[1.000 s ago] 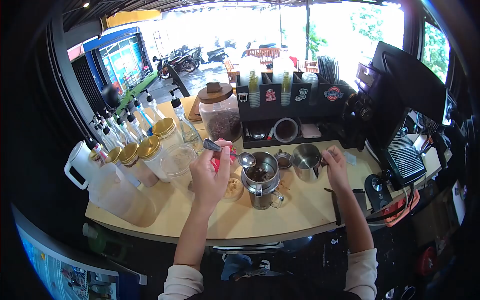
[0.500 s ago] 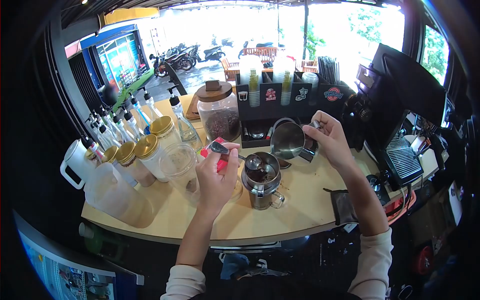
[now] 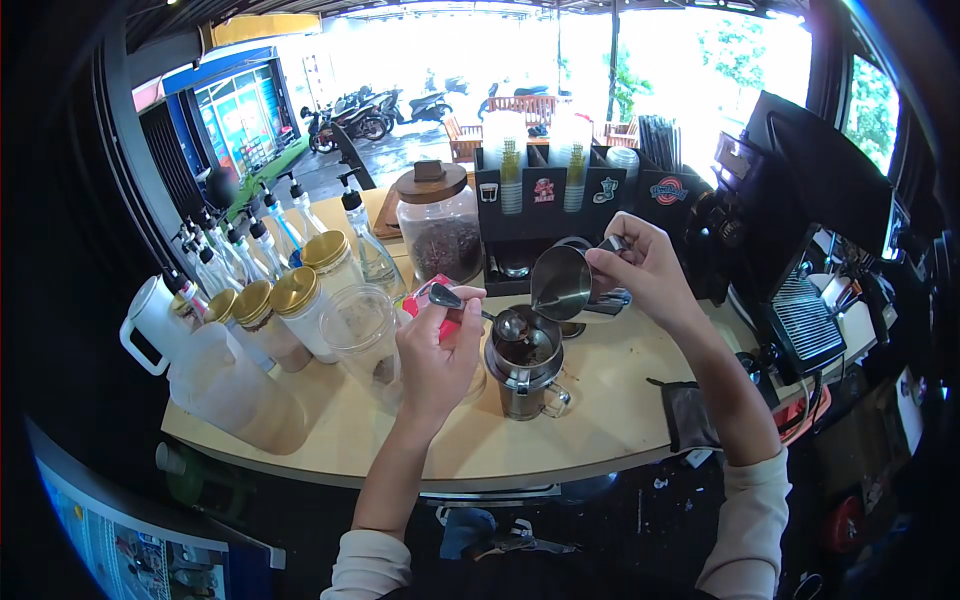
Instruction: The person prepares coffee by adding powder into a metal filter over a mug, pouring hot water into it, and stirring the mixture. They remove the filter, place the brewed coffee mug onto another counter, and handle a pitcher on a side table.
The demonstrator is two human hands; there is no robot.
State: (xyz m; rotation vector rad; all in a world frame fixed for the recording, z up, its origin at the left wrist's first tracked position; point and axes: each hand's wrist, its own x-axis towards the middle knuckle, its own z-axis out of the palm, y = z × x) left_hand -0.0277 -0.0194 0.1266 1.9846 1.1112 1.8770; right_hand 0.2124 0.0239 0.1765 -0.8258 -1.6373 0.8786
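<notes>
My left hand [image 3: 440, 350] is closed around the handle of a metal spoon [image 3: 509, 325], whose bowl hovers at the mouth of a metal drip filter [image 3: 527, 352]. The filter sits on a clear glass mug [image 3: 524, 402] with a handle on its right, and dark contents show inside it. In my right hand [image 3: 645, 270] is the handle of a metal pitcher [image 3: 562, 283], tilted left with its lip just above the filter and spoon. Whether liquid is leaving the pitcher is hard to make out. A red packet [image 3: 432, 296] lies behind my left hand.
Left on the wooden counter [image 3: 590, 440] stand a clear plastic tub [image 3: 358, 335], gold-lidded jars [image 3: 297, 292], a translucent pitcher [image 3: 225, 385] and several pump bottles [image 3: 372, 245]. Behind are a wood-lidded jar [image 3: 440, 225] and a black cup holder [image 3: 575, 205]. A dark cloth [image 3: 690, 412] hangs at the right edge.
The metal pitcher in my right hand has come slightly left and tilted further, its lip now closer over the filter. My left hand and the spoon have barely moved.
</notes>
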